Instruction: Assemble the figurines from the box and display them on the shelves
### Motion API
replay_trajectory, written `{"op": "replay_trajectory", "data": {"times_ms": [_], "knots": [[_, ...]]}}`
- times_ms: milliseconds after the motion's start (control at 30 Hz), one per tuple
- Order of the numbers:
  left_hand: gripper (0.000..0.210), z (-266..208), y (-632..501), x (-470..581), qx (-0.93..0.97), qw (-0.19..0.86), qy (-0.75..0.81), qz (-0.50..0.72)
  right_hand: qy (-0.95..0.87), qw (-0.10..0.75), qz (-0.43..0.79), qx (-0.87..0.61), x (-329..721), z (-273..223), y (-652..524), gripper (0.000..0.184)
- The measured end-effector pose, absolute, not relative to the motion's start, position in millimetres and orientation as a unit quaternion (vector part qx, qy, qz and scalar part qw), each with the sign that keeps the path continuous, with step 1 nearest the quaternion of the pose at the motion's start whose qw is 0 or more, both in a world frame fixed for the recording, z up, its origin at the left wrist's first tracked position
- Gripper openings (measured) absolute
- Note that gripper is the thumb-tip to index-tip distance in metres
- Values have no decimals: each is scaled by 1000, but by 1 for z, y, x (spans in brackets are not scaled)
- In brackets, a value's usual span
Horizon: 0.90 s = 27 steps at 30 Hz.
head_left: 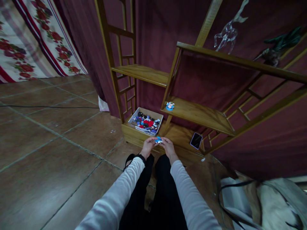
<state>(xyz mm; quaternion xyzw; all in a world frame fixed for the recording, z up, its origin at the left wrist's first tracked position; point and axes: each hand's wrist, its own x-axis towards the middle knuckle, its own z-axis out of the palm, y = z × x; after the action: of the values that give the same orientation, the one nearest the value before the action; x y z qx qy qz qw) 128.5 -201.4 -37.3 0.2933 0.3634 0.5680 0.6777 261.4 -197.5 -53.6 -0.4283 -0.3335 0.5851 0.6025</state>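
Between my fingertips is a small blue and white figurine (pixel 158 140). My left hand (pixel 149 146) pinches it from the left, and my right hand (pixel 168 146) grips its right side. Both hands are in front of the low shelf's front edge. Just beyond them, a shallow white box (pixel 137 127) holds many small figurines in red, black, blue and white. Another figurine (pixel 170 106), on a blue base, stands upright at the left end of the middle shelf (pixel 201 115). The finer details of the held figurine are too small to make out.
The wooden display rack (pixel 144 75) has stepped shelves and lattice sides. A dark-screened tablet or phone (pixel 196 140) lies on the bottom shelf. A clear deer ornament (pixel 226 35) and a dark green ornament (pixel 280 46) stand higher up. Bags (pixel 271 198) are at right.
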Motion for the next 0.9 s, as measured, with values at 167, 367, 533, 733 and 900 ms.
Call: {"op": "replay_trajectory", "data": {"times_ms": [167,367,533,733,900], "knots": [[20,-36,-201,127,288,676,360,575,-332,597,593,-425,262,-50,-199,20],[21,-36,-201,127,288,683,355,570,-329,606,583,-430,261,-47,-200,21],[23,-35,-202,125,283,692,359,559,-330,599,584,-437,262,-46,-201,22],[26,-37,-201,128,261,691,389,551,-329,582,583,-461,262,-47,-200,27],[26,-39,-199,130,256,685,395,557,-324,572,589,-470,262,-48,-200,28]]}}
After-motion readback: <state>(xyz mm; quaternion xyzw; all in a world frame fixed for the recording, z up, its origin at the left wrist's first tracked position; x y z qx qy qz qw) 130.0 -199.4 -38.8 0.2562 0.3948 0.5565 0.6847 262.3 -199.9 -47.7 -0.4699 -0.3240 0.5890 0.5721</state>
